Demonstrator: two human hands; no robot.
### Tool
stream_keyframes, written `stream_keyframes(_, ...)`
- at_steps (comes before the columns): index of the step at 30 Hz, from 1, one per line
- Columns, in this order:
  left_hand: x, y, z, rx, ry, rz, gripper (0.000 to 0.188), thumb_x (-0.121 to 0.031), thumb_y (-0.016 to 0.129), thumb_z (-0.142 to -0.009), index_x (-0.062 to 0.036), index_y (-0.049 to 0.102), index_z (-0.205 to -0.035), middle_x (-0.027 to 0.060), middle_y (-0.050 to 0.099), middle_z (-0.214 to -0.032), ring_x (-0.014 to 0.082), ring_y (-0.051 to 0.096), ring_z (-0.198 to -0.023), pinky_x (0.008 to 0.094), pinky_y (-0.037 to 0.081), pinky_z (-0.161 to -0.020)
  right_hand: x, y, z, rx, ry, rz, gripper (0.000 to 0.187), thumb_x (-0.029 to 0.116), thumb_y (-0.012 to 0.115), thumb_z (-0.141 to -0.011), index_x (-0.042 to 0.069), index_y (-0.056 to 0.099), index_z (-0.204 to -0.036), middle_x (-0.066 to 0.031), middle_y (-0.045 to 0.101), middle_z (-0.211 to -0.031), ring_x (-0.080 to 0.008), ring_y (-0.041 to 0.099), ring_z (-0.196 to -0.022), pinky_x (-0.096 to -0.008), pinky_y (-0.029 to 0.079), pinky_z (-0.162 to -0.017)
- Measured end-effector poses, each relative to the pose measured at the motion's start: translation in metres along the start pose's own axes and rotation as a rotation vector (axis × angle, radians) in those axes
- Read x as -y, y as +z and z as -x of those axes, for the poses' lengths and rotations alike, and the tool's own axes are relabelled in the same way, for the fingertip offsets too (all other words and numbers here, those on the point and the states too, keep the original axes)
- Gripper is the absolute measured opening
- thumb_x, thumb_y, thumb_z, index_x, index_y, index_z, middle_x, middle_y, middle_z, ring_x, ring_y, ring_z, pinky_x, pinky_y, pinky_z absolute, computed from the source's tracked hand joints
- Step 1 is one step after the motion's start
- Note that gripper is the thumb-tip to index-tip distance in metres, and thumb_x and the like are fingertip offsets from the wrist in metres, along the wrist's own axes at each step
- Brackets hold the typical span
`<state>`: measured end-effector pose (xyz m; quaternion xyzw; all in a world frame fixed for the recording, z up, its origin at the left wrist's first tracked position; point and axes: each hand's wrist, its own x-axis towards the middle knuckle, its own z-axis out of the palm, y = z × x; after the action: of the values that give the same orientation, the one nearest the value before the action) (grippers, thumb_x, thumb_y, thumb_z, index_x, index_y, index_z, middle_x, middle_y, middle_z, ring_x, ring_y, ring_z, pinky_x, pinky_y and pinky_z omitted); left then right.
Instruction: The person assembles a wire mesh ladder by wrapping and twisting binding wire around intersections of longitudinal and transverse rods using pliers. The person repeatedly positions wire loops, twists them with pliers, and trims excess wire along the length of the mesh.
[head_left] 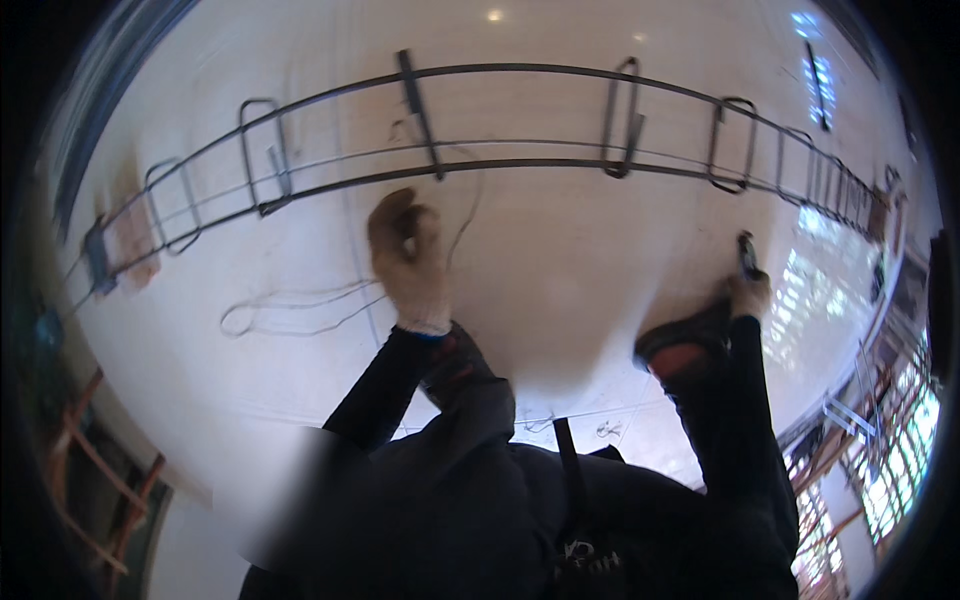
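My left hand (408, 262), in a light knitted glove, is just below the near bar of a long steel rebar cage (520, 162). Its thumb and forefinger curl into a ring. Thin wire (295, 305) makes a long loop to the left and meets the palm; another strand leaves on the right toward the cage. The grip on the wire is partly hidden. Off to the right, beside my foot, my right hand (750, 295) is closed round a short dark hand tool (746, 252). Blur hides the tool's exact kind.
Bent stirrups (733, 145) stand along the cage, which spans the pale floor (560, 270) from left to right. A block (130, 240) is under its left end. My shoes (690, 340) are on either side of me. Reddish rods (105, 470) are at the lower left.
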<state>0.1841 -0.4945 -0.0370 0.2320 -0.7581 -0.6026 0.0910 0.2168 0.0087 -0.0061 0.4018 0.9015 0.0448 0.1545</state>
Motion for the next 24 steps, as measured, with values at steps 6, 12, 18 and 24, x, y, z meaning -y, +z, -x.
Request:
stream_keyframes(6,0.006,-0.013,0.006,-0.132,0.093,0.097,0.03,-0.013,0.073,-0.104,0.0026,0.065,-0.128,0.0154,0.07,-0.126,0.0251,0.067,-0.114,0.0371,0.056,-0.098,-0.02,0.011,-0.017,-0.236,-0.342,0.16,0.035,0.022,0.079,-0.077,0.008,0.075,-0.108,-0.0204,0.073,-0.107,-0.0434,0.071,-0.105,-0.0514,0.058,-0.093)
stream_keyframes(12,-0.058,-0.044,-0.066,-0.002,0.501,-0.395,0.021,-0.011,0.078,-0.097,-0.0008,0.073,-0.114,0.0154,0.075,-0.111,0.028,0.072,-0.097,0.0371,0.059,-0.088,-0.015,-0.003,-0.007,-0.291,-0.569,0.141,0.01,0.009,0.07,-0.076,0.007,0.064,-0.083,-0.0158,0.066,-0.087,-0.0428,0.067,-0.089,-0.0548,0.054,-0.077)
stream_keyframes(18,-0.094,-0.043,-0.125,0.358,0.287,-0.53,0.046,-0.046,0.078,-0.096,-0.0029,0.077,-0.114,0.0136,0.079,-0.106,0.0282,0.077,-0.088,0.0407,0.06,-0.08,0.038,-0.014,0.028,-0.061,-0.707,-0.007,0.017,-0.001,0.07,-0.078,0.006,0.066,-0.093,-0.0159,0.065,-0.104,-0.0407,0.065,-0.103,-0.0513,0.053,-0.084)
stream_keyframes(24,-0.094,-0.014,-0.136,0.538,0.076,-0.512,0.041,-0.042,0.073,-0.1,-0.0026,0.076,-0.112,0.0114,0.079,-0.097,0.0258,0.076,-0.086,0.0393,0.059,-0.081,0.046,0.0,0.047,-0.263,-0.659,-0.02,0.023,-0.006,0.066,-0.078,0.008,0.075,-0.093,-0.014,0.067,-0.11,-0.0397,0.063,-0.112,-0.0495,0.054,-0.091)
